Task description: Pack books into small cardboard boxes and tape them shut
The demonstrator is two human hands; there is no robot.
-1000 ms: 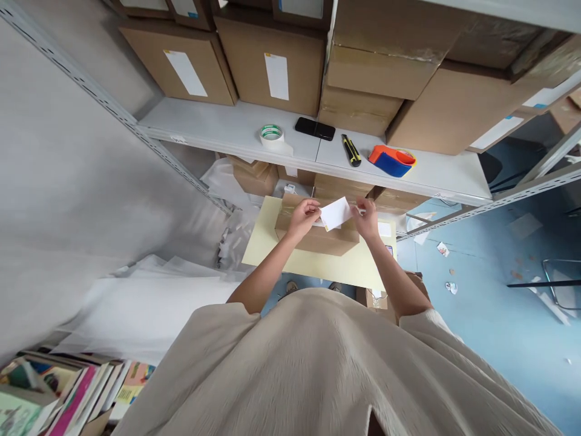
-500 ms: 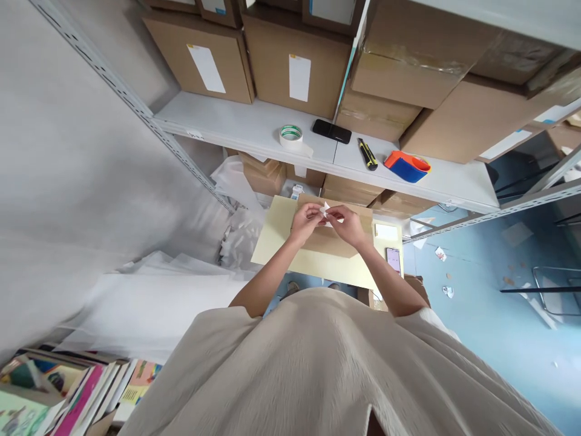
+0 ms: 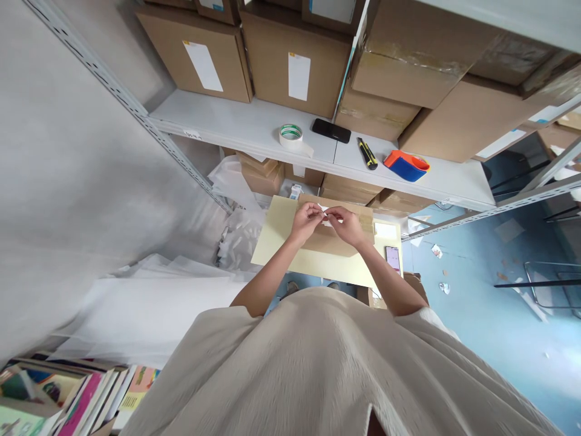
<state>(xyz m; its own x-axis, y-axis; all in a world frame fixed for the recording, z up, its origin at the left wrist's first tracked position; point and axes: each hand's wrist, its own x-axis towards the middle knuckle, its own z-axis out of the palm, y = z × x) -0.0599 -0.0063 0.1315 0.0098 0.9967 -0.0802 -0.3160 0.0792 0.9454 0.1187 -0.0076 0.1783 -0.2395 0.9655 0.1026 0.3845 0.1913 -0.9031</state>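
A small white piece of paper (image 3: 322, 208) is pinched between the fingertips of both hands, which almost meet. My left hand (image 3: 305, 220) grips its left side and my right hand (image 3: 345, 224) its right side. Whether it is a sticker or a plain slip is too small to tell. Below the hands a brown cardboard box (image 3: 333, 243) lies on the pale yellow table (image 3: 278, 227). Some white shows on the box just under the fingers, partly hidden by them.
On the grey shelf (image 3: 254, 121) ahead lie a tape roll (image 3: 291, 137), a black phone (image 3: 331, 130), a utility knife (image 3: 367, 154) and an orange-blue tape dispenser (image 3: 406, 165). A lit phone (image 3: 393, 259) and a white card (image 3: 385, 231) rest at the table's right. Books (image 3: 86, 393) stand lower left.
Both hands stay over the box. The white paper between the fingers has turned or folded, and its upright tip now shows smaller. The view has shifted slightly.
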